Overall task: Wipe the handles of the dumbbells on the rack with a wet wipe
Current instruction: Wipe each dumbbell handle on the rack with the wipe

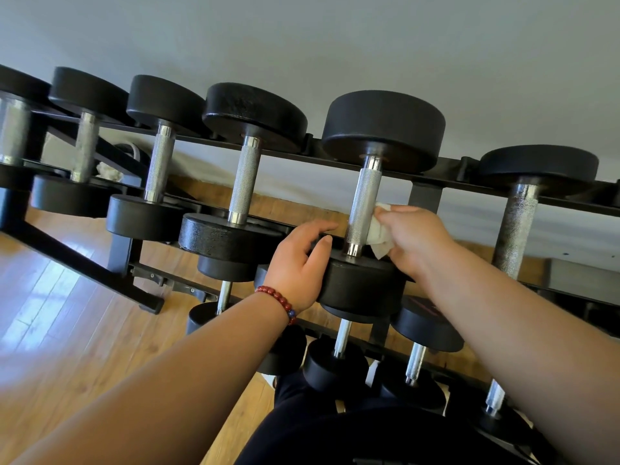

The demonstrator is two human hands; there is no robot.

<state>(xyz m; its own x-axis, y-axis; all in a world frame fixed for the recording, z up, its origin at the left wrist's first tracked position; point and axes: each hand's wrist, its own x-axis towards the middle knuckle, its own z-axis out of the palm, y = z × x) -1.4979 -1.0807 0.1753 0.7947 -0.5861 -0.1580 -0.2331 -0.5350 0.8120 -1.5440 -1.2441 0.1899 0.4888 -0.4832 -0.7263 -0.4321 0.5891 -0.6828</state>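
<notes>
One white wet wipe (379, 233) is pressed against the right side of the knurled steel handle (364, 199) of the dumbbell (384, 129) straight in front of you, low on the handle, near its closer black head. Your right hand (416, 236) pinches the wipe in curled fingers and holds it to the metal. Your left hand (302, 260) rests against the left edge of that closer head, fingers relaxed and nearly straight, gripping nothing; a bracelet (280, 302) of red beads circles its wrist. This dumbbell lies across the top rails of the black rack (426, 193), with four others in view to its left and one to its right on the same tier. Smaller dumbbells sit on the lower tier beneath your hands. Behind the rack at the far left lies a crumpled white scrap (109, 171), too small to identify. Wooden floor (67, 280) spreads to the left, and a pale wall (335, 38) stands behind the rack.
</notes>
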